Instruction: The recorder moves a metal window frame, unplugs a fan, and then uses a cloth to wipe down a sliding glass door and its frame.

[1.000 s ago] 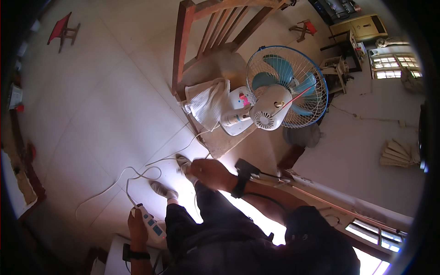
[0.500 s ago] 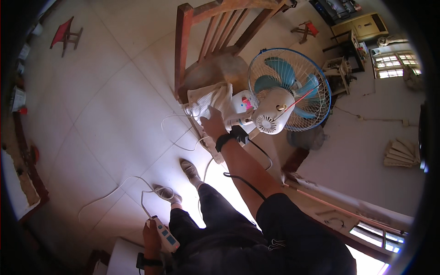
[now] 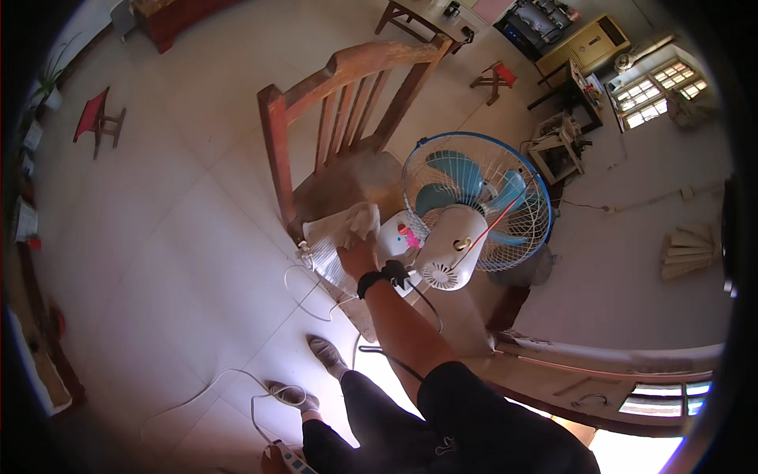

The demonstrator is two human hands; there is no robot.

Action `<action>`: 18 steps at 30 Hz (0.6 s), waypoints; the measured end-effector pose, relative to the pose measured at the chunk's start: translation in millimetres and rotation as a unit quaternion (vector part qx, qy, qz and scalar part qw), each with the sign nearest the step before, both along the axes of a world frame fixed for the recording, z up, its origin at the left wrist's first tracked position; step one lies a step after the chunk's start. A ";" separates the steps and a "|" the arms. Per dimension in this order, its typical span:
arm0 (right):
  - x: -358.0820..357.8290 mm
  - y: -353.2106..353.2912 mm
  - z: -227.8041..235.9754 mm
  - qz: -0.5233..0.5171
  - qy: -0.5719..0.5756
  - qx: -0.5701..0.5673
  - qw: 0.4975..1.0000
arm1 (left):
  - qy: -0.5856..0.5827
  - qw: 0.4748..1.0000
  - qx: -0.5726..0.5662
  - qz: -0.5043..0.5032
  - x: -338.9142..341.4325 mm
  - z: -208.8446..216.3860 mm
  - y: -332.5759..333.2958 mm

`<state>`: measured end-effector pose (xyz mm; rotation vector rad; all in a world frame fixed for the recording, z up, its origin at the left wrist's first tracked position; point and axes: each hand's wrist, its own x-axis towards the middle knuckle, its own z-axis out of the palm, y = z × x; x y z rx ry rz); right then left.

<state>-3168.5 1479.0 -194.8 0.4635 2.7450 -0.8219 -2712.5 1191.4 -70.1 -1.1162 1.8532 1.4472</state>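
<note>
Half the action, right grip (image 3: 359, 257): down it goes on the pale striped cloth (image 3: 330, 235), arm at full stretch, touching by the look of it; pinching or merely resting, nobody could tell from this angle.

Left grip (image 3: 272, 460): tucked at the bottom edge, largely cut off, but wrapped around one end of the white power strip (image 3: 294, 460).

Cloth: lying on the seat of the wooden chair (image 3: 278, 150), near its left front corner, just beside the fan's white base (image 3: 392, 235).

Fan (image 3: 455, 241): standing on that same seat, its motor housing toward the person, every blue blade crisp, so most likely not spinning.

White cord (image 3: 253, 411): up from the strip and sprawling across the floor tiles; a thin loop (image 3: 330, 319) droops by the chair's corner, and whether the two join is anyone's guess.

Done so far: strip in hand, fan on the chair, cloth reached; call it early to midway, as a judgement.

Not yet done: cloth not off the seat, strip and fan well apart, and no plug to be seen in the strip.

Further out: shoes (image 3: 325, 353) planted before the chair, a red folding stool (image 3: 93, 118) way off left.
</note>
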 end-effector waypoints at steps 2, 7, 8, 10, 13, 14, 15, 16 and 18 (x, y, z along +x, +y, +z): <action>-8.8 18.9 -17.7 0.016 0.028 -0.040 0.999 | -0.011 0.987 0.096 0.129 -9.6 4.8 9.9; -3.7 -11.3 -4.3 -0.090 0.083 -0.141 0.982 | 0.007 0.997 0.051 0.059 -0.6 5.6 2.0; 1.0 -23.0 11.9 -0.145 0.099 -0.159 0.972 | 0.006 0.997 0.051 0.053 1.6 7.6 -1.6; 4.2 -26.2 55.2 -0.230 -0.056 -0.389 0.890 | 0.008 0.999 0.046 0.008 -3.8 14.2 -6.5; 14.7 -2.7 63.4 -0.255 -0.065 -0.511 0.818 | 0.001 0.995 0.085 0.046 -52.9 61.0 18.7; 18.5 -5.7 67.6 -0.237 -0.055 -0.548 0.800 | 0.007 0.996 0.080 0.043 -49.7 62.0 14.7; 20.9 -11.8 72.1 -0.236 -0.051 -0.554 0.797 | 0.010 0.998 0.055 0.026 -42.4 58.2 8.6; 23.8 -1.7 82.8 -0.228 0.024 -0.471 0.852 | 0.010 0.999 0.043 -0.006 -47.4 51.7 7.3; 26.3 -26.3 115.3 -0.193 0.086 -0.407 0.889 | 0.006 0.998 0.052 0.045 -44.7 69.8 4.4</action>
